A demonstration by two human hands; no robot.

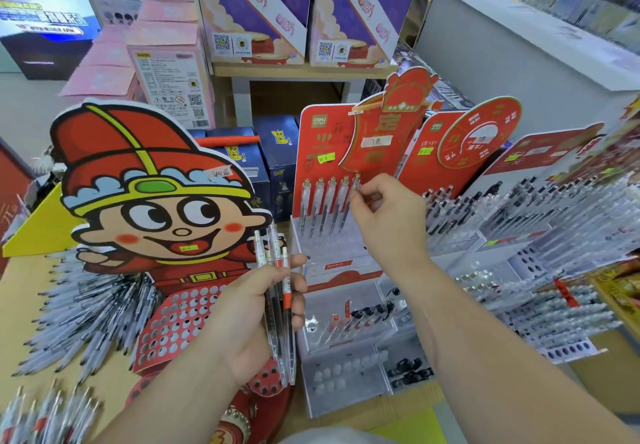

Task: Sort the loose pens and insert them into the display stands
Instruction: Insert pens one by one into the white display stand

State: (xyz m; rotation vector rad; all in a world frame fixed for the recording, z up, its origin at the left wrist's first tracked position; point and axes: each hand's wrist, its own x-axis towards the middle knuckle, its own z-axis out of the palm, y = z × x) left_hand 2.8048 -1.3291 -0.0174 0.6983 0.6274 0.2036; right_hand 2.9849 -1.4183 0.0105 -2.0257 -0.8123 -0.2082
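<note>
Left hand point(242, 315): I have its fingers and thumb curled round a bundle of pens point(278, 325). The barrels are clear, one has a red band, and they stand roughly upright.
Right hand point(388, 215): my thumb and forefinger pinch the top end of the rightmost pen point(356, 180). The other fingers are loosely curled.
Rightmost pen: it stands last in a row of five pens point(320, 204), leaning back like the other four.
Row of five pens: they sit in the top tier of the red-backed stand point(311, 159), tips down in the clear holder.
Lower tiers: a few dark-capped pens point(369, 313) lie in a clear tray below, just right of my left hand.
Cartoon stand point(156, 194): it is directly behind my left hand. Its red panel of holes point(176, 322) shows beside my wrist.
Loose pens point(86, 308): these lie fanned out in a heap on the table, left of the cartoon stand.
Neighbouring stands point(519, 221): to the right of my right arm, these are packed with pens but blurred.
Blue boxes point(277, 152): stacked behind the two stands.
</note>
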